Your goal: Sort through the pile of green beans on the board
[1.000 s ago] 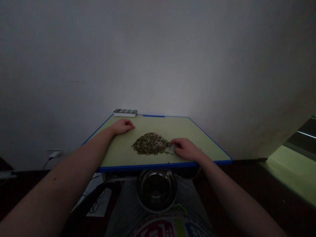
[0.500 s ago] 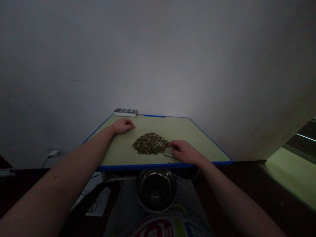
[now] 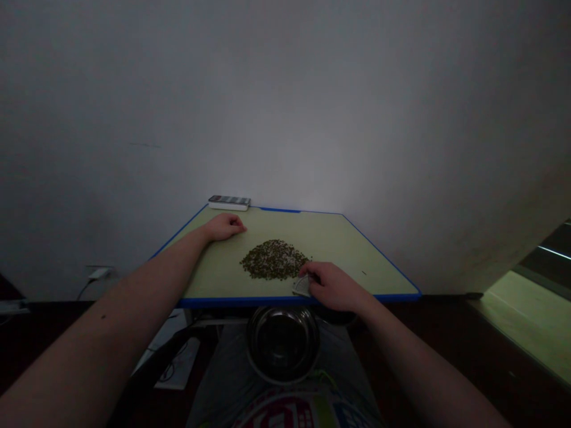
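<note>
A low pile of small brown-green grains or seeds lies on the pale yellow-green tabletop. Just off the pile's right front edge, my right hand is closed on a small pale card, its lower edge at the tabletop near the front rim. My left hand rests on the table behind and left of the pile, fingers curled in and thumb against them, with nothing visible in it. Below the front edge, a shiny metal bowl sits at my lap; its dark inside is hard to make out.
A flat white box with a dark patterned top stands at the far left corner against the wall. Blue edging borders the table. Part of a second dark bowl shows beneath the front edge, right of the metal one.
My right hand has drawn the card slightly back toward the table's front edge, away from the pile. My left hand stays in place.
</note>
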Tool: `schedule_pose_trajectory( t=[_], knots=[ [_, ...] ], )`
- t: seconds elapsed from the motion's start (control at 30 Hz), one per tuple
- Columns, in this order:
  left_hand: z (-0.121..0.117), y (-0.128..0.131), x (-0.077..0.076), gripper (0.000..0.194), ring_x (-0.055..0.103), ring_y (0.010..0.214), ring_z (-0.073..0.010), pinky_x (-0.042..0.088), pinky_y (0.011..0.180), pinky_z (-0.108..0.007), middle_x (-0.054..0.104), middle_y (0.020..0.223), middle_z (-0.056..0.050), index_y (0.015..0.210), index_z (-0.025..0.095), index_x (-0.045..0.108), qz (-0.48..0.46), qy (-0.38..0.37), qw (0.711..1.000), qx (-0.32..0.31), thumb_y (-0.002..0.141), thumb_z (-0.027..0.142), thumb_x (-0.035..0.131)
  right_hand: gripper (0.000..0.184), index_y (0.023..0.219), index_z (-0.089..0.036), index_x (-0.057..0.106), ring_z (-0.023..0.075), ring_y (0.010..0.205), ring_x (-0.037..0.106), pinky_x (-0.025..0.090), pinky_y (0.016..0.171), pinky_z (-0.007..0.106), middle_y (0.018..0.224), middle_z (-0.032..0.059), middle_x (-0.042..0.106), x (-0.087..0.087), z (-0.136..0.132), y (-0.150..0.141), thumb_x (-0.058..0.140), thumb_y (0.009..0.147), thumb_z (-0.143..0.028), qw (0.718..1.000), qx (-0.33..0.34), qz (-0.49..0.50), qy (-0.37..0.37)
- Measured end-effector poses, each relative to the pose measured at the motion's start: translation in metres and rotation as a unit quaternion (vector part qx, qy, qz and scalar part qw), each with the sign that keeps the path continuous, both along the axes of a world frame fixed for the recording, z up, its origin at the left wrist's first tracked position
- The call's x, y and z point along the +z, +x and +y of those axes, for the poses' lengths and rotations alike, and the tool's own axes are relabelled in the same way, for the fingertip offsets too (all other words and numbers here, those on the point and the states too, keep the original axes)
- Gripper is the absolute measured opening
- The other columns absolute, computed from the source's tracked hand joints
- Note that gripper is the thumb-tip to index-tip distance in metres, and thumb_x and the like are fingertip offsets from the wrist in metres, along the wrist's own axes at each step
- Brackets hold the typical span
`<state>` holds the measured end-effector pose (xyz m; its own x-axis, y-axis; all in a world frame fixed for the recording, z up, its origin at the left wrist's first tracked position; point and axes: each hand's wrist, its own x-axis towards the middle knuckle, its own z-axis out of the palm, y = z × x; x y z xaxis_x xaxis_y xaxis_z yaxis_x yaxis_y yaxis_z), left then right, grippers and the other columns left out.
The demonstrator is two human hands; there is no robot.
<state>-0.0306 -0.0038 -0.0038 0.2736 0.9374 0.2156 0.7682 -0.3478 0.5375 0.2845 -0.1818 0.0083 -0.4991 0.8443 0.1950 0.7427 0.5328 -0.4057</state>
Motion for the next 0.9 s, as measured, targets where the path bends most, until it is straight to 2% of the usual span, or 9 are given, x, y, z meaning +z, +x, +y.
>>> schedule_pose_trajectory(
  t=[0.43,0.67,0.9],
  knots=[
    [-0.004,0.002,0.003,0.035,0.056,0.065,-0.0165,0.042,0.058,-0.026,0.062,0.066,-0.001,0.069,0.018,0.061,0.007,-0.001,1.0,0.007,0.059,0.051,0.055,0.035,0.095,-0.018,0.062,0.0146,0.073,0.053,0.036,0.067,0.024,0.08,0.0029,0.063,-0.003,-0.009,-0.005,0.044,0.067,-0.007,1.0,0.023,0.02,-0.002],
    [-0.003,0.002,0.003,0.034,0.056,0.065,-0.016,0.041,0.057,-0.025,0.062,0.066,-0.001,0.07,0.018,0.06,0.006,-0.002,1.0,0.005,0.061,0.051,0.056,0.035,0.095,-0.016,0.062,0.0136,0.066,0.051,0.036,0.062,0.023,0.074,0.0022,0.061,-0.004,0.003,0.009,0.043,0.067,-0.008,0.998,-0.047,0.022,0.018],
    [-0.001,0.001,0.0,0.034,0.056,0.065,-0.0158,0.042,0.057,-0.025,0.062,0.067,-0.001,0.07,0.018,0.061,-0.003,-0.005,1.0,0.001,0.06,0.05,0.056,0.036,0.097,-0.016,0.062,0.0151,0.072,0.054,0.038,0.066,0.024,0.083,0.0049,0.065,-0.004,0.011,-0.001,0.044,0.068,-0.008,0.999,-0.046,0.003,0.025]
  ],
)
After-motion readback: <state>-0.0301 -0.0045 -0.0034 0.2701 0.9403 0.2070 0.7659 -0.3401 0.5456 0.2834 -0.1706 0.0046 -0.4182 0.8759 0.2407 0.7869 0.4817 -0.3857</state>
